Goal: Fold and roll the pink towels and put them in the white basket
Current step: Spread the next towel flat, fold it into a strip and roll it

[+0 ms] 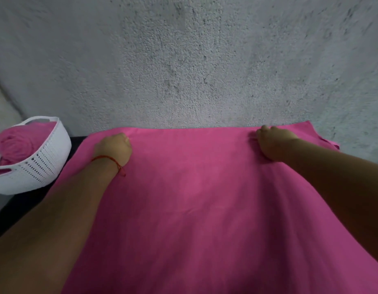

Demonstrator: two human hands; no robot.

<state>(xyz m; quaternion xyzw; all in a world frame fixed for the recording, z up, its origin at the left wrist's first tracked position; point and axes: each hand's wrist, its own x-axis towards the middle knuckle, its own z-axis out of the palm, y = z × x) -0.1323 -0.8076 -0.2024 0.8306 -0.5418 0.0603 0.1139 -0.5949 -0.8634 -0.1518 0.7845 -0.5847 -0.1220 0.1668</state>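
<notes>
With left hand (113, 148) curled, knuckles up, pinching towel (194, 198) at its far edge, toward table's far-left corner. Fingertips tucked under, so grip judged rather than seen. With right hand (273, 143) curled the same way, gripping that far edge toward the far-right corner, creases fanning back from it.

Towel spread over table (24, 204), far edge tight against wall (183, 71), near part running out of frame. Far-right towel corner rumpled, seemingly hanging past the table there. Basket (41, 166) at table's left edge, just beside towel, with rolls (16, 143) inside.

Risks, judged:
- Could skew the far edge by drawing one hand ahead of the other, giving a crooked fold.
- Could lock in the creases by the right arm, giving a lumpy roll.
- Could nudge the basket off the left edge by dragging cloth sideways.
- Could lose the rumpled corner over the side and pull the sheet off square.

Orientation: far edge lying left-right, parallel to wall. Long axis not settled, near end unseen. Probably wall-to-near-edge, judging by the spread.
</notes>
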